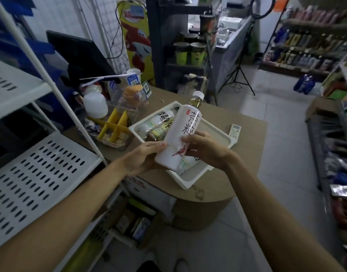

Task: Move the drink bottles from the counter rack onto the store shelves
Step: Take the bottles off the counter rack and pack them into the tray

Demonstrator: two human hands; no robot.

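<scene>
Right hand (206,152) round bottle (180,138) (tray (188,185) beneath)

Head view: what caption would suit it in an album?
Over a tray of bottles, left hand and right hand hold a white bottle.

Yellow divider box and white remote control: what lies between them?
Head view: the white rectangular plastic tray holding drink bottles on the brown counter.

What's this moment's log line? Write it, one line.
phase: bottle in hand, not yet shelved | left hand: holds white bottle near base | right hand: grips its middle | tray: other bottles lying inside
</scene>
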